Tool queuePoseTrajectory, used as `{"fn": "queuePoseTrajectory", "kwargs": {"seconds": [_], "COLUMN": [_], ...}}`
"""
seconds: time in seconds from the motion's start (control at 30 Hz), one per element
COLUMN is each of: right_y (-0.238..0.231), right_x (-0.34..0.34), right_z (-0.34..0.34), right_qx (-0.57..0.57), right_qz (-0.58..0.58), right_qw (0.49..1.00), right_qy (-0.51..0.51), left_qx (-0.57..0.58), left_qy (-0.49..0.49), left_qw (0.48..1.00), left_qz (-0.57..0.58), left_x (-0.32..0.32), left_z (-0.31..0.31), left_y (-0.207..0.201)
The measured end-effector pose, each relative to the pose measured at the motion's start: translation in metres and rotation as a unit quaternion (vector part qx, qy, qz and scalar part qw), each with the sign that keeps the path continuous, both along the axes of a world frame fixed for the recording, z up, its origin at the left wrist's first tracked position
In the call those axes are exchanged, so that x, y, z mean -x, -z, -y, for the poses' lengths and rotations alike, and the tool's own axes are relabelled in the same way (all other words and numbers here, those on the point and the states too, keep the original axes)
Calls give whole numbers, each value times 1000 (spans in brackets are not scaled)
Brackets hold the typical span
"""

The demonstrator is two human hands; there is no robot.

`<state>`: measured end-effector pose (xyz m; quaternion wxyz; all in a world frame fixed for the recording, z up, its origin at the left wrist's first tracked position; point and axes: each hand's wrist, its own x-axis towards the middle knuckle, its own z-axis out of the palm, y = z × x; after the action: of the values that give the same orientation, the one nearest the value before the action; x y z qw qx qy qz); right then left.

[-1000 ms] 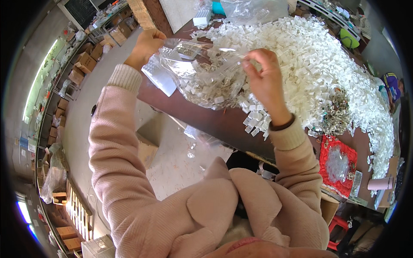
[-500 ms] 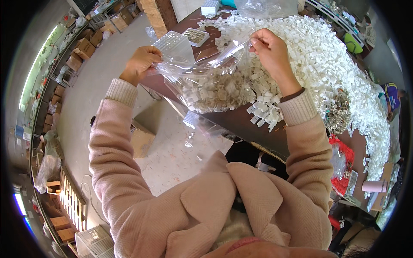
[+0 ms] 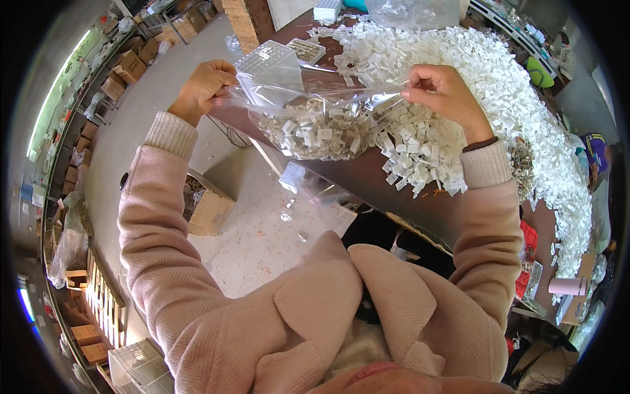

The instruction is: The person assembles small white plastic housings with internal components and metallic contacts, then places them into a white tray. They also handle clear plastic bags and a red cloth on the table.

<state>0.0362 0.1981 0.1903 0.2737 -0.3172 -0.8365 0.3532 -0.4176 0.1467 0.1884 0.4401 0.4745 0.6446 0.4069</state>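
A clear plastic bag (image 3: 314, 134) with several small white and metallic-looking pieces in it rests at the near edge of the dark red-brown table (image 3: 357, 174). My left hand (image 3: 205, 90) pinches the left corner of its mouth. At the opposite corner, my right hand (image 3: 441, 93) grips the film between thumb and fingers. The bag's upper edge is stretched between both hands. Just behind the bag stands a pale gridded tray (image 3: 269, 65), partly seen through the film. A large heap of small white plastic pieces (image 3: 453, 59) spreads to the right, beneath and beyond my right hand.
A smaller tray of round parts (image 3: 306, 51) lies past the gridded one. An open cardboard box (image 3: 211, 207) sits on the floor at left. Shelves with cartons (image 3: 128, 67) line the far left. Another person in purple (image 3: 596, 154) is at the far right.
Both hands have moved apart, the right one outward and lower, drawing the bag's mouth wide and taut. The bag's contents now show more plainly.
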Motion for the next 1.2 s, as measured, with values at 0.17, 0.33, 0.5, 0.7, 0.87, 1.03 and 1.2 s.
{"fn": "queuePoseTrajectory", "kwargs": {"seconds": [0.17, 0.33, 0.5, 0.7, 0.87, 1.03, 1.2], "right_y": [19, 35, 45, 119, 141, 88, 42], "right_x": [3, 4, 7, 38, 73, 77, 22], "right_z": [-3, -11, -12, 5, -3, 19, 75], "right_qx": [69, 67, 73, -20, 113, -18, -24], "right_qz": [-200, -250, -267, -151, -110, -166, -261], "right_qw": [976, 966, 961, 986, 983, 981, 964], "right_qy": [47, 6, -1, 60, 97, 103, 38], "left_qx": [-134, -339, -249, -241, -260, -330, -380], "left_qy": [57, 76, 80, 12, 19, -1, 55], "left_qw": [967, 924, 957, 957, 955, 930, 907], "left_qz": [209, 158, 125, 162, 139, 160, 171], "left_x": [17, -13, -39, -52, -52, -56, -96], "left_z": [17, 54, 34, 21, 22, 34, 96], "left_y": [17, 105, 151, 149, 153, 104, 63]}}
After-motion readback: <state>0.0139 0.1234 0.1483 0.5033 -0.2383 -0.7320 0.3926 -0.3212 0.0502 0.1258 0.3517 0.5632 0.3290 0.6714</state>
